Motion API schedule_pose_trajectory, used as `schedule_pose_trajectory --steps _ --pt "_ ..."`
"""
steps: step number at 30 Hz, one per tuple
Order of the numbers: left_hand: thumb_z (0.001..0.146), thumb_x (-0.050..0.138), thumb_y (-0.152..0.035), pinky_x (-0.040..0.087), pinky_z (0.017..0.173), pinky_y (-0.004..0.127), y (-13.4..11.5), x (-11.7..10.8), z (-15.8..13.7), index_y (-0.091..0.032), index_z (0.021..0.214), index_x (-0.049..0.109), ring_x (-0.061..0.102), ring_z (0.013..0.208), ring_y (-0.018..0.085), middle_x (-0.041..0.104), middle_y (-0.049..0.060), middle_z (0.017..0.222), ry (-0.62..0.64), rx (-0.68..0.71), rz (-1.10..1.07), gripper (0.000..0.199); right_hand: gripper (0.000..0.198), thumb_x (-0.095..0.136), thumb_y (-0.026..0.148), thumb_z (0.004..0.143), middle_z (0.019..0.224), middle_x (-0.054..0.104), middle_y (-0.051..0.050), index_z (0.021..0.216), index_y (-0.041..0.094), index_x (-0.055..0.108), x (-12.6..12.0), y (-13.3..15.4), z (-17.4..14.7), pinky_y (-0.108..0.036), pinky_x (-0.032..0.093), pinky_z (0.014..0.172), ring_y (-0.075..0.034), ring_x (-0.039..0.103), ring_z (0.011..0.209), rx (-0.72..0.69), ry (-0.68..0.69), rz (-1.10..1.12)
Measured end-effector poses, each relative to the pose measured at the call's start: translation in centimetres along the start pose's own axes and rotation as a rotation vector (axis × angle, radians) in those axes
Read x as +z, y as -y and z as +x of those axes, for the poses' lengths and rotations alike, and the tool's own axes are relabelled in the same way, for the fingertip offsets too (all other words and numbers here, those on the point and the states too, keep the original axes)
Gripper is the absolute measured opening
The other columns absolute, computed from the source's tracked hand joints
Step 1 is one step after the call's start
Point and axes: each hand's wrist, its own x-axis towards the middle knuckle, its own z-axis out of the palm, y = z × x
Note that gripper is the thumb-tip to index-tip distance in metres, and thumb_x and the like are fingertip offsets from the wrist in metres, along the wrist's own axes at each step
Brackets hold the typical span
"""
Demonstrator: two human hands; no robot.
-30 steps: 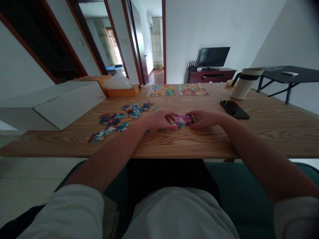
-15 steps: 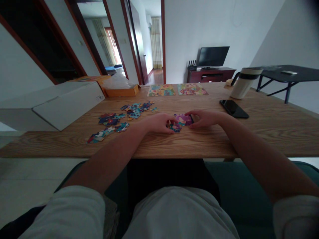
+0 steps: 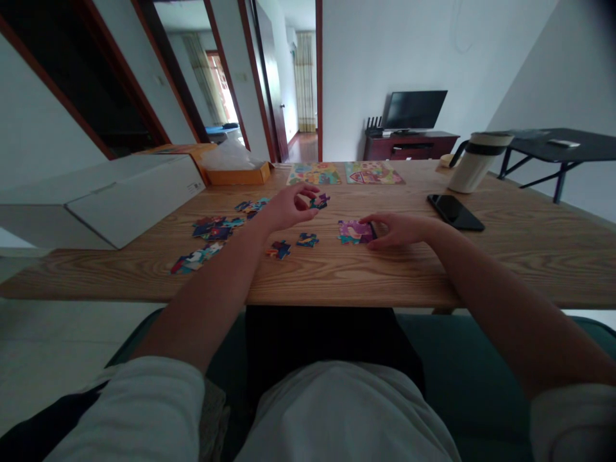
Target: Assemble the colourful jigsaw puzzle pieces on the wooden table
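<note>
pinching small puzzle bit [image 3: 321, 201] between thumb and fingers of left hand [image 3: 287, 208], left of and farther out than purple puzzle section [image 3: 354, 231]. touching that section's right end with right hand [image 3: 399, 230], fingers at far side, thumb at near; can't tell if gripping. got two loose pieces [image 3: 307, 240] flat on wooden table [image 3: 337, 276], near left forearm.

Puzzle pieces [image 3: 307, 240] near left hand [image 3: 289, 208] look matt card, table [image 3: 308, 279] under both grained wood (low sheen), phone [image 3: 455, 212] past right hand [image 3: 397, 230] glossy.
</note>
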Motion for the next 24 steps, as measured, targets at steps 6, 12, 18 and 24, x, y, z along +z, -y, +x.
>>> schedule_pose_trajectory --steps 6,12,18,24 --pt "0.077 0.074 -0.027 0.054 0.071 0.026 -0.1 -4.4 0.4 -0.016 0.118 0.064 0.066 0.081 0.013 0.072 0.01 0.112 -0.219 0.026 0.055 0.043 0.081 0.074 0.058 0.075 0.139 0.066 -0.009 0.147 0.026 0.056 0.0 -0.2 0.1 -0.051 0.043 0.111 -0.038 0.058 0.128 -0.017 0.008 -0.008" --pt "0.072 0.078 -0.041 0.054 0.075 0.033 -2.3 -8.1 -0.5 -0.021 0.118 0.068 0.071 0.086 0.022 0.076 0.008 0.101 0.249 -0.162 0.271 0.051 0.086 0.075 0.06 0.073 0.14 0.065 -0.011 0.148 0.024 0.055 0.2 -0.4 0.1 -0.051 0.045 0.109 -0.039 0.06 0.126 -0.011 -0.009 0.002" --pt "0.071 0.074 -0.058 0.051 0.077 0.029 -3.8 -5.9 -5.1 -0.024 0.123 0.067 0.07 0.093 0.023 0.075 0.005 0.107 0.663 -0.338 0.463 0.062 0.084 0.076 0.057 0.072 0.137 0.067 -0.01 0.147 0.026 0.056 0.5 -0.8 0.4 -0.052 0.046 0.109 -0.039 0.06 0.126 -0.03 -0.021 -0.013" --pt "0.074 0.067 -0.062 0.05 0.087 0.03 -1.8 -8.5 -7.4 -0.025 0.127 0.067 0.067 0.103 0.025 0.072 0.006 0.121 0.576 -0.402 0.506 0.064 0.083 0.075 0.058 0.073 0.141 0.065 -0.009 0.147 0.026 0.056 0.6 -0.9 0.4 -0.052 0.042 0.113 -0.038 0.057 0.131 -0.037 -0.022 -0.03"
